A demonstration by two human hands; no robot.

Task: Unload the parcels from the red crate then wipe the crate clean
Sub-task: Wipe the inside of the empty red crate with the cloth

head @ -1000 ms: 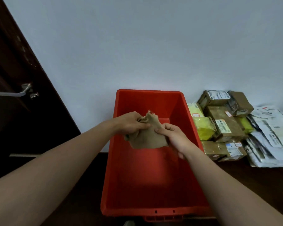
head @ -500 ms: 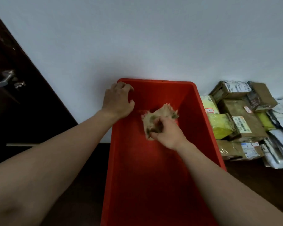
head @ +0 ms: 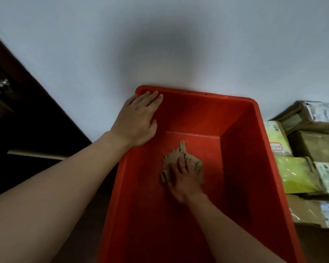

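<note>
The right hand (head: 184, 182) has gone down with the cloth (head: 180, 160), now pressed flat on the crate (head: 241, 168) floor.

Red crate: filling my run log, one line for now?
phase: wiping; right hand: presses cloth on red crate floor; left hand: on rim; parcels: outside, right

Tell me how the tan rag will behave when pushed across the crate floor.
Probably floppy: the rag lies creased, its edge frayed and curled, under the right hand. Likely to bunch rather than slide flat, and looks light.
</note>
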